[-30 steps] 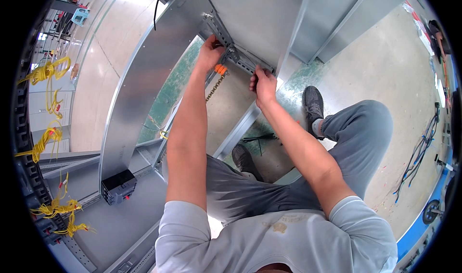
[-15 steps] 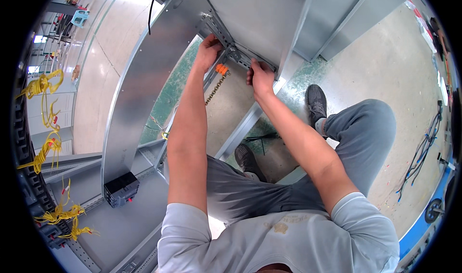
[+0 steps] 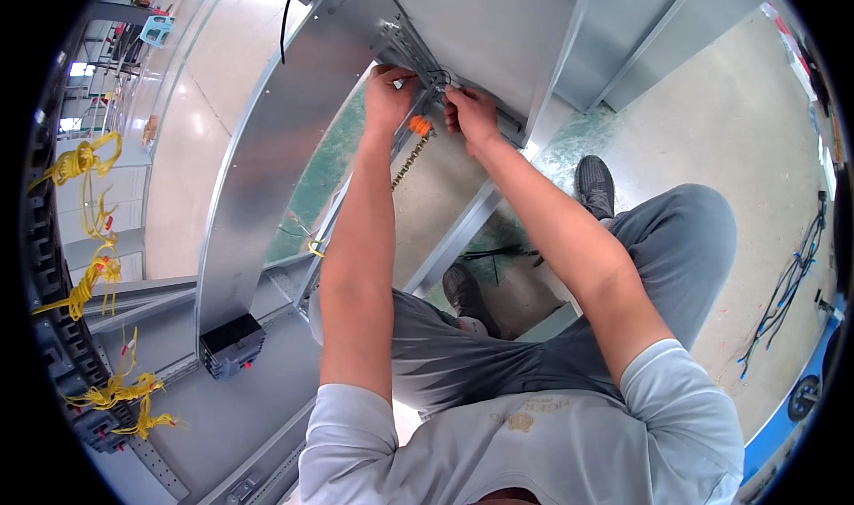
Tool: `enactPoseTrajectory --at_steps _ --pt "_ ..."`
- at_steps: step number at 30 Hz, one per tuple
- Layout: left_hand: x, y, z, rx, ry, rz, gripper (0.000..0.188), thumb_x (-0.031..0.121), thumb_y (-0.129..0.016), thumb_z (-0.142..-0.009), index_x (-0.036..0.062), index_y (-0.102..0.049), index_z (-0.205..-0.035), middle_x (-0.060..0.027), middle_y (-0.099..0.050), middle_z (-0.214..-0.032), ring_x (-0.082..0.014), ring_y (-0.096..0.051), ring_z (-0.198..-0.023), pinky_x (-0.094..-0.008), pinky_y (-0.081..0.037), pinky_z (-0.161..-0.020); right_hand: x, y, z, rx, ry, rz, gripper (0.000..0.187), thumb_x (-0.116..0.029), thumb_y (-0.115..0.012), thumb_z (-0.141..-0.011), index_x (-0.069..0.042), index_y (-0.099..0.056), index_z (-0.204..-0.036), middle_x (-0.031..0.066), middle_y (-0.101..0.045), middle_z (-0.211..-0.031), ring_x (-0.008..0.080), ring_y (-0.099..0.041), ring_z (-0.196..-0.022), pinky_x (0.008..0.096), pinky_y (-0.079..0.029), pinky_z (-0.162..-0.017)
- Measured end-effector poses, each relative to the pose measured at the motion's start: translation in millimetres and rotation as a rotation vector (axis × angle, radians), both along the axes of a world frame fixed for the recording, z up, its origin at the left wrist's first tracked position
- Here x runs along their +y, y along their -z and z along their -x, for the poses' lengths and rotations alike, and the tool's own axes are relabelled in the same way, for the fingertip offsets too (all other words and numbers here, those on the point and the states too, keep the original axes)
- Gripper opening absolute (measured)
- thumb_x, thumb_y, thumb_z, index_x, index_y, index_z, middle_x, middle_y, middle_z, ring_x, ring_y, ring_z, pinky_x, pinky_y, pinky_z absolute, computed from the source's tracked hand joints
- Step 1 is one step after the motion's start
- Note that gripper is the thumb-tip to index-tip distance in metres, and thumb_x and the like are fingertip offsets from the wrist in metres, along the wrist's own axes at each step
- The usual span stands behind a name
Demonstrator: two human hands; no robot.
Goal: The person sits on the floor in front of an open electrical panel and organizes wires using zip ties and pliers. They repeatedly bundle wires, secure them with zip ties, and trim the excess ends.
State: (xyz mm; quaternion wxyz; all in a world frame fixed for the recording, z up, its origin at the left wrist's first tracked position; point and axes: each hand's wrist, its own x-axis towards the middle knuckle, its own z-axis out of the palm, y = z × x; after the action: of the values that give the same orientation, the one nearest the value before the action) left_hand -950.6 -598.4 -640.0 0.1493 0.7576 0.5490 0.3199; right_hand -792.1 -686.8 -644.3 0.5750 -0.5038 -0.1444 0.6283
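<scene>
Both hands work at the inner corner of a grey metal cabinet frame, by a slotted metal rail (image 3: 418,53). My left hand (image 3: 389,97) is closed at the left side of the rail, fingertips pinched together; what they hold is too small to make out. Close to its right, my right hand (image 3: 471,116) is closed with thumb and finger at a thin black loop (image 3: 446,75) that curves over the rail; it seems to grip the loop's end. Just below the hands, an orange piece (image 3: 421,126) sits at the top of a row of brass-coloured studs (image 3: 409,162).
A curved-looking metal panel (image 3: 267,149) stands at the left, with a black breaker (image 3: 233,347) at its foot. Bundled yellow wires (image 3: 84,162) hang at far left. My legs straddle a frame bar (image 3: 454,238). Black cables (image 3: 787,282) lie on the floor at right.
My right hand has moved left and up along the rail, close to my left hand. A thin black loop now shows between them. The view has shifted slightly.
</scene>
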Motion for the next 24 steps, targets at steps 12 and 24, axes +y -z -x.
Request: enactPoseTrajectory --at_steps 12,24 --pt "-25 -37 6 -0.416 0.145 0.593 0.028 0.010 -0.067 -0.091 0.0000 -0.067 -0.117 -0.0108 -0.074 -0.092 -0.0178 -0.071 -0.085 -0.0299 -0.055 -0.078 23 22 -10 0.226 -0.291 -0.039 0.023 -0.026 -0.069 -0.095 -0.004 -0.069 -0.089 0.0009 -0.062 -0.073 0.0108 -0.057 -0.057 0.0263 -0.051 -0.056" --pt "-22 -44 6 -0.205 0.201 0.536 0.019 0.005 -0.064 -0.095 -0.0059 -0.069 -0.110 -0.0118 -0.075 -0.095 -0.0156 -0.072 -0.085 -0.0293 -0.057 -0.078 24 33 -12 0.367 -0.309 -0.025 0.026 -0.031 -0.069 -0.098 -0.005 -0.072 -0.093 -0.0007 -0.063 -0.079 0.0105 -0.057 -0.065 0.0246 -0.049 -0.061"
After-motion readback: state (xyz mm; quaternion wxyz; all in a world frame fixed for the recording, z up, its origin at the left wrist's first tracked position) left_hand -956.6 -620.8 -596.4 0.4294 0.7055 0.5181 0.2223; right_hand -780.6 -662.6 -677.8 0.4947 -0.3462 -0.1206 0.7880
